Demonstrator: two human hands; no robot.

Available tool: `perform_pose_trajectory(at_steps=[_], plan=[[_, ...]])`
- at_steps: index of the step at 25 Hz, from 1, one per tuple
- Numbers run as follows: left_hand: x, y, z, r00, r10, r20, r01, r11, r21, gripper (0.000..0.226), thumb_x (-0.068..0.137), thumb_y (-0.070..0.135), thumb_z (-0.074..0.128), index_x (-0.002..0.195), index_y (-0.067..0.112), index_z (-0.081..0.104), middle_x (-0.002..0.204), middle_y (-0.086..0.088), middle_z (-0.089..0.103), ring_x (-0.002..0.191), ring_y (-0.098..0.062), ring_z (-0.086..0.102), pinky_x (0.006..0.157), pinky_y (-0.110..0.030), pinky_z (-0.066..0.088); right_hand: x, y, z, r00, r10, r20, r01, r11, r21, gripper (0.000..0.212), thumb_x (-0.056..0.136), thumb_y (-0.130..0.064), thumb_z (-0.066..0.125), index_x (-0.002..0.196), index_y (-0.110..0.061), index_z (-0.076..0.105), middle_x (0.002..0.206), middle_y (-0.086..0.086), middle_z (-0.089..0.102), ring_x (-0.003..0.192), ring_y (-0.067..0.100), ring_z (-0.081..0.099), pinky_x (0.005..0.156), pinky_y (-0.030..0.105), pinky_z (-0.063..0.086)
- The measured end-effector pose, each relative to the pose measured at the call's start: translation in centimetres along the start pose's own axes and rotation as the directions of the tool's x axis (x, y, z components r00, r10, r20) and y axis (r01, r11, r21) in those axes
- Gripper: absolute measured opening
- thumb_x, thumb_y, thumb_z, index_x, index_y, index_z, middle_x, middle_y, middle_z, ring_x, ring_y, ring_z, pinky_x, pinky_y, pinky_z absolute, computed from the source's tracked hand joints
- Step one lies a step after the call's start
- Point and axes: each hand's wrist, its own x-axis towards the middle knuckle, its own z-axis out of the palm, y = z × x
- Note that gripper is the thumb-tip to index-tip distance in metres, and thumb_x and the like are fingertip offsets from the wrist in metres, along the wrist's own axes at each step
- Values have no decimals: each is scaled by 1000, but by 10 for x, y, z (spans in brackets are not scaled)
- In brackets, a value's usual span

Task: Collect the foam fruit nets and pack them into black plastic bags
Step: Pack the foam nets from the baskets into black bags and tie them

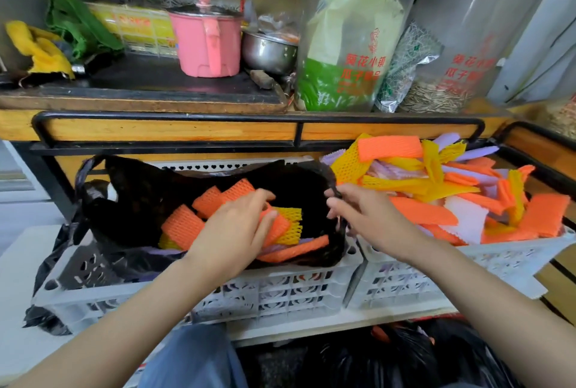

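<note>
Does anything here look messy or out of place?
The heap of orange, yellow and purple foam nets overflows the right white plastic crate, some hanging over its far rim. Nothing looks broken.

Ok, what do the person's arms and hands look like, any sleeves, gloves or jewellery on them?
Both hands are bare, with no gloves. The left hand and the right hand show no rings, and neither wrist carries a watch or bracelet. The left arm and the right arm are uncovered as far as the frame shows; no sleeve is in view. No markings are visible.
</note>
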Motion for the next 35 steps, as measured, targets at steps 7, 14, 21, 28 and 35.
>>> perform_pose_trajectory(at_steps=[7,14,21,28,35], plan=[[101,66,4,922,328,-204,-338,941,-15,33,96,33,35,112,10,54,107,-4,52,99,-22,49,85,-37,39,4,88,-53,887,-72,-455,-91,941,-327,34,91,-18,59,120,-3,49,115,14,53,106,29,52,89,40,43],[216,98,102,942,288,171,-324,914,243,49,99,31,40,141,9,31,148,-11,31,134,-27,31,105,-38,27,48,167,-98,821,132,-555,-346,889,-299,71,88,-29,64,138,7,29,135,24,40,128,36,34,103,36,26],[266,93,153,926,114,360,-210,948,241,66,99,27,44,151,13,6,159,-9,5,146,-24,8,118,-39,11,67,208,-99,861,147,-486,-254,953,-162,54,93,-25,57,139,-7,35,134,17,50,124,33,46,91,37,38],[267,98,166,981,88,175,-97,994,43,28,99,20,42,127,15,47,126,-9,56,114,-30,52,92,-39,41,47,227,-113,887,55,-459,-198,943,-269,25,94,-19,53,117,-12,59,92,20,69,87,43,60,63,40,37],[229,121,131,991,-64,-116,13,918,-397,27,97,12,44,124,9,52,109,-10,63,96,-25,58,67,-27,36,43,179,-132,698,-16,-716,-180,964,-197,25,98,-22,45,104,0,55,67,14,53,61,33,47,54,37,21]])
